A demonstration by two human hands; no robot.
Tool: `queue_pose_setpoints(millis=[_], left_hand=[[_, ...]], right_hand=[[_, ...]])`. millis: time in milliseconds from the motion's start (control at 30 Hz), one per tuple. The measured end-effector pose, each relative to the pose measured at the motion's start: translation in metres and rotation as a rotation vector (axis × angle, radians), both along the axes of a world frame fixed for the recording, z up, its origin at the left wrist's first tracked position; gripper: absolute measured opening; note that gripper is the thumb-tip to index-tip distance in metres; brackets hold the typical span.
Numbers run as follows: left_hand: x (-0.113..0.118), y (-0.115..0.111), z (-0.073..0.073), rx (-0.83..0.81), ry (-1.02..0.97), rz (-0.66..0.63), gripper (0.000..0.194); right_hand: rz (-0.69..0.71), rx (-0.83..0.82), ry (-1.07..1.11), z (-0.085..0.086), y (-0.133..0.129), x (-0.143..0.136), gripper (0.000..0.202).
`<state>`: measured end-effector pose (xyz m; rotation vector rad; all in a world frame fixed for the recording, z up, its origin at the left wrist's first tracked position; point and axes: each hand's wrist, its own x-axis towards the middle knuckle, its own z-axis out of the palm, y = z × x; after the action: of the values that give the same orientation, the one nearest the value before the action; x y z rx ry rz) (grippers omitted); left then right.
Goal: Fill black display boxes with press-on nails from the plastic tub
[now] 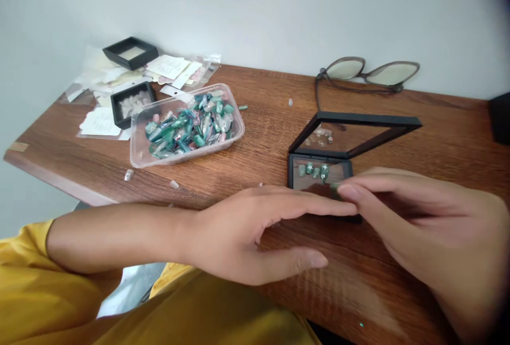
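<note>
Head view: take the open black case (290, 172) as landmark. Your right hand (430, 217) comes in from the right of the case, thumb and forefinger together, apparently pinching a green nail (333, 190) over the case's front right part. Blurred and partly covered, so its long axis cannot be read. Key relation: the row of nails (316, 173) inside the case lies to the left of and behind the pinched one; the row runs left to right, each nail roughly front to back. Your left hand (247, 228) reaches along the case's front edge, thumb spread from the fingers, nothing visible in it; its fingertip meets the right thumb in view, contact uncertain. Right hand is nearer the green nail. Lid (370, 119) tilted up at the case's rear. Tub (137, 148) of nails: well left of the case. Glasses (392, 72): behind the case, near the wall (255, 10).
</note>
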<state>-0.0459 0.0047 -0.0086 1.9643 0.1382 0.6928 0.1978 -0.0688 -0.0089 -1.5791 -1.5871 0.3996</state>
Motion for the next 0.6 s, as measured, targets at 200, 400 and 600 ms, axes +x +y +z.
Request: queue_pose_setpoints(millis=[200,400,600], left_hand=[[-0.008,0.000,-0.004,0.611,0.179,0.021,0.041],[-0.012,-0.005,-0.010,0.940,0.399,0.003,0.049],[-0.014,-0.009,-0.010,0.989,0.457,0.000,0.049]], right_hand=[[-0.139,-0.251,0.020,-0.008,0.009,0.036,0.050],[-0.027,-0.437,-0.001,-0.013,0.024,0.049,0.072],[0.048,-0.492,-0.011,-0.014,0.024,0.047,0.072]])
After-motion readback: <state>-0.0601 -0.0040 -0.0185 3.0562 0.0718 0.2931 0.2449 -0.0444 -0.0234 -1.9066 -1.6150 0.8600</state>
